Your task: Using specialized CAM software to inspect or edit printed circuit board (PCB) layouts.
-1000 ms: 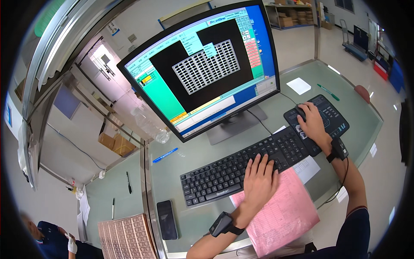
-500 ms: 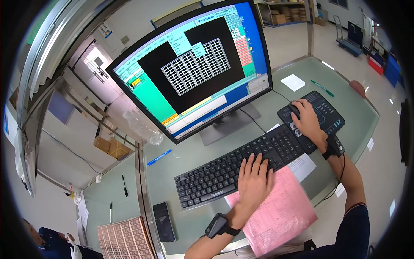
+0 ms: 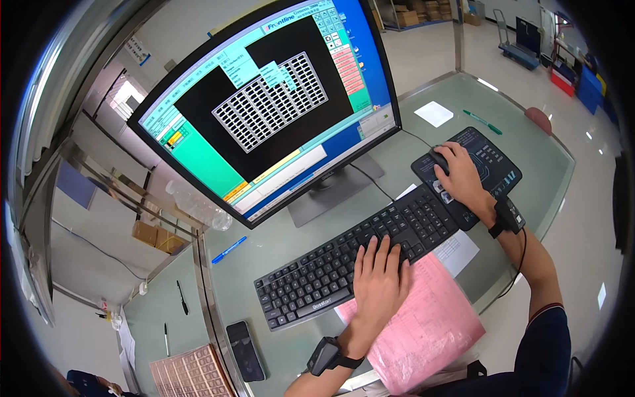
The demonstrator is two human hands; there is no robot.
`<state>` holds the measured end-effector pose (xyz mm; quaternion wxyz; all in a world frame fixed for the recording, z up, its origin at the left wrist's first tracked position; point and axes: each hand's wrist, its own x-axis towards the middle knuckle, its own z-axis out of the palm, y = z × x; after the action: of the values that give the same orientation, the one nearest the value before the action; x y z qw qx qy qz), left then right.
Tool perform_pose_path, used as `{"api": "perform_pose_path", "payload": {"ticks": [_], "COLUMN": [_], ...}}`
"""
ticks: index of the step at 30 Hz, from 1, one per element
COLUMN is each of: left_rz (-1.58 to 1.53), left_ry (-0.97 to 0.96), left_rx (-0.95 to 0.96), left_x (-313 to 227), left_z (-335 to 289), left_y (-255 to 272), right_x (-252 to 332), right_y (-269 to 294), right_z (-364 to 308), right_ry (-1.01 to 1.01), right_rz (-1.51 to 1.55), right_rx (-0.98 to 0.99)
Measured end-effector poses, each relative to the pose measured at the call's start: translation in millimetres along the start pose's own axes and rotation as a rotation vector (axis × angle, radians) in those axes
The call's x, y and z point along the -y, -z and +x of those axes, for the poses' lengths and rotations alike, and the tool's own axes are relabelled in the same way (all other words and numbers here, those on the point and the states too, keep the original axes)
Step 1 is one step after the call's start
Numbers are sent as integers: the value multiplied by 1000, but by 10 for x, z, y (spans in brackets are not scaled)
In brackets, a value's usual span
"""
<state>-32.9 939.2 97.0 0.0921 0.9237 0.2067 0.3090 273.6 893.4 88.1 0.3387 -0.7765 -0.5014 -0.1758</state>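
Left hand [image 3: 378,281] lies flat, fingers loose, on the black keyboard [image 3: 357,255] mid-desk, wrist over a pink sheet [image 3: 426,324] at the near edge. Right hand [image 3: 463,177] cups the mouse [image 3: 438,159] on a dark mousepad [image 3: 493,159] toward the desk's [image 3: 529,132] right edge, before the monitor [image 3: 264,106].

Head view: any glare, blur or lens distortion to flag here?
Head view: strong fisheye bend, the monitor edges and glass desk rim curve; bright light patches glare on the desk; black corners vignette; both hands, left and right, look sharp.
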Motion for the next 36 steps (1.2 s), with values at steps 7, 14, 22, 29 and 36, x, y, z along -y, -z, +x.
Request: {"api": "perform_pose_path", "payload": {"ticks": [7,14,22,29,36], "left_rz": [2,1,-11,-60,-101], "left_ry": [5,3,19,43,50], "left_rx": [7,54,77,48,31], "left_x": [-5,-27,-17,-2,10], "left_z": [7,30,15,19,27], "left_y": [34,73,101,112,129], "right_x": [41,45,120,122,144], "right_y": [-2,40,45,43,38], "right_z": [14,8,26,37,55], "right_ry": [-25,-35,-70,-85,-83], "right_rz": [-3,-22,-30,-49,-40], "right_rx": [25,29,55,70,61]}}
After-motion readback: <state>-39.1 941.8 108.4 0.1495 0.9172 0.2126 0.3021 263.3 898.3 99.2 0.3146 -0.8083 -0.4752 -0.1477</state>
